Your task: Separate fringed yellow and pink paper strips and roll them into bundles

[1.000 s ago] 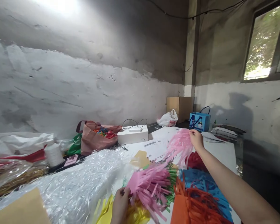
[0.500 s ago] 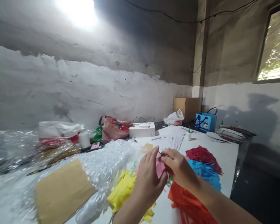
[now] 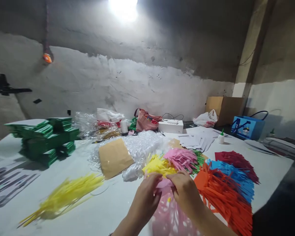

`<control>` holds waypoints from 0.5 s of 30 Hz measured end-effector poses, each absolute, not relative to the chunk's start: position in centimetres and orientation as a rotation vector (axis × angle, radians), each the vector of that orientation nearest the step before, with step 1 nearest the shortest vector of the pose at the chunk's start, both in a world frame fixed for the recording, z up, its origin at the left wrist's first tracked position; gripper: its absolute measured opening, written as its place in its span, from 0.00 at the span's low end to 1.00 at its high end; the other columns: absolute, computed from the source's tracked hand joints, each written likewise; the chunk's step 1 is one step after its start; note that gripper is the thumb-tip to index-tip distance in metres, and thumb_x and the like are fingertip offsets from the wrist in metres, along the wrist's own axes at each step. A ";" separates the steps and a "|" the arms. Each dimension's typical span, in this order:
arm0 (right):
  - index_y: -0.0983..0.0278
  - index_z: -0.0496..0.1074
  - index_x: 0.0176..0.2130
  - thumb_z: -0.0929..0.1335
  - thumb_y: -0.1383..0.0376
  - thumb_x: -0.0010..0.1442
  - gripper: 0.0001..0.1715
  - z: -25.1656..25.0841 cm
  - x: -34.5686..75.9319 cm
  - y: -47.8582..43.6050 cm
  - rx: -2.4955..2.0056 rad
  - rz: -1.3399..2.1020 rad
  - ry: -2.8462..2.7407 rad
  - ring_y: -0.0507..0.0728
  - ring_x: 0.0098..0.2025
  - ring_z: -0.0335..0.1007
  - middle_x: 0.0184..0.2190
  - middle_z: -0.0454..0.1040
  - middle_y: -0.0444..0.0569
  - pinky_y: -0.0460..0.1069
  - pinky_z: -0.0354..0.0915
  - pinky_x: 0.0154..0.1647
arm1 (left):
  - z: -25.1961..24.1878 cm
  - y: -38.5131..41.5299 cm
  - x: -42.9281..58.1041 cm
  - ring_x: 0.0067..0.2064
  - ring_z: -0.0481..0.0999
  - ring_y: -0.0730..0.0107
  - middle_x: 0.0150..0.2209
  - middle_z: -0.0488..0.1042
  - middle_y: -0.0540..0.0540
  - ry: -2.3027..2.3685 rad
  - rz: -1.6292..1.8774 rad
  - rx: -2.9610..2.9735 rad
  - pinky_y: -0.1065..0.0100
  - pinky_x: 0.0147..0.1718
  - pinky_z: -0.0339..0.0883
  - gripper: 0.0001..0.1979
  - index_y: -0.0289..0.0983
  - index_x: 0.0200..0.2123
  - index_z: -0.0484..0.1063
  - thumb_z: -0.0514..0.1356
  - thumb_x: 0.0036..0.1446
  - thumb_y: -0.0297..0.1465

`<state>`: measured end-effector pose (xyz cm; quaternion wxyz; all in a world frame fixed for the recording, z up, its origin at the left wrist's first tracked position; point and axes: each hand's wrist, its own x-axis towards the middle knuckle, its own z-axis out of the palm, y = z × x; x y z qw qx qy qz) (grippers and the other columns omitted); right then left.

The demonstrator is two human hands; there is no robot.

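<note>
A piece of pink tissue paper (image 3: 165,183) is pinched between both hands. My left hand (image 3: 148,191) grips its left side, with thumb and fingers closed. On the other side my right hand (image 3: 184,188) holds it, fingers closed too. Below them hangs a blurred, see-through pink part (image 3: 172,216) that seems to belong to the same piece. Just beyond the hands lie yellow paper strips (image 3: 158,165) and a pink fringed bundle (image 3: 181,158), with green strips (image 3: 198,160) beside it. Orange-red strips (image 3: 226,196) lie right of my right hand.
Blue strips (image 3: 236,177) and dark red ones (image 3: 238,162) are further right. A brown paper sheet (image 3: 115,159) rests on clear shredded film (image 3: 145,147). At left are a yellow streamer bundle (image 3: 66,193) and green stacks (image 3: 46,141). A green-capped glue bottle (image 3: 221,138) stands behind.
My view has swung left, bringing the green stacks and yellow streamers in. Both hands have come lower and nearer, and pink material now hangs beneath them.
</note>
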<state>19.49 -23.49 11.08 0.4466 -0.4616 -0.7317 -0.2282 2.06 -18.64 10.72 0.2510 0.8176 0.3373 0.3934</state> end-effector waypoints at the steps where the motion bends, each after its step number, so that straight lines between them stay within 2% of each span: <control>1: 0.62 0.77 0.41 0.62 0.80 0.55 0.23 11.1 19.2 -23.3 -1.108 -0.562 -1.817 0.58 0.32 0.76 0.29 0.80 0.47 0.54 0.73 0.42 | 10.4 -18.8 1.4 0.47 0.79 0.56 0.49 0.79 0.39 0.905 1.038 2.115 0.55 0.47 0.71 0.24 0.39 0.55 0.69 0.57 0.53 0.25; 3: 0.63 0.77 0.43 0.61 0.80 0.58 0.22 11.4 18.7 -23.1 -1.033 -0.578 -1.825 0.57 0.33 0.77 0.31 0.80 0.48 0.55 0.73 0.46 | 9.8 -18.9 0.3 0.42 0.78 0.61 0.48 0.78 0.42 0.847 0.924 1.851 0.62 0.42 0.72 0.32 0.40 0.61 0.63 0.61 0.50 0.28; 5: 0.64 0.76 0.47 0.61 0.78 0.63 0.20 11.9 18.4 -23.2 -0.935 -0.638 -1.828 0.56 0.35 0.77 0.34 0.81 0.48 0.55 0.71 0.51 | 9.4 -18.9 -0.7 0.38 0.76 0.64 0.43 0.78 0.45 0.780 0.791 1.635 0.67 0.36 0.69 0.35 0.39 0.60 0.65 0.63 0.46 0.29; 9: 0.68 0.75 0.50 0.61 0.78 0.68 0.17 12.4 18.4 -23.4 -0.778 -0.785 -1.845 0.54 0.44 0.79 0.40 0.82 0.49 0.55 0.60 0.66 | 8.4 -19.0 -2.0 0.30 0.68 0.72 0.28 0.72 0.53 0.754 0.640 1.518 0.71 0.31 0.65 0.24 0.36 0.44 0.75 0.61 0.37 0.27; 11: 0.70 0.75 0.51 0.61 0.79 0.68 0.18 12.2 18.8 -23.3 -0.760 -0.829 -1.876 0.55 0.48 0.78 0.43 0.82 0.51 0.56 0.54 0.69 | 7.9 -19.0 -2.8 0.28 0.65 0.73 0.25 0.69 0.54 0.779 0.584 1.506 0.71 0.30 0.65 0.21 0.35 0.38 0.75 0.61 0.35 0.27; 15: 0.70 0.76 0.50 0.62 0.79 0.67 0.18 11.8 19.8 -22.9 -0.751 -0.883 -1.915 0.56 0.50 0.78 0.44 0.82 0.52 0.55 0.54 0.70 | 7.3 -18.8 -5.8 0.29 0.70 0.68 0.25 0.72 0.53 0.938 0.551 1.606 0.68 0.31 0.69 0.14 0.36 0.32 0.76 0.60 0.37 0.28</control>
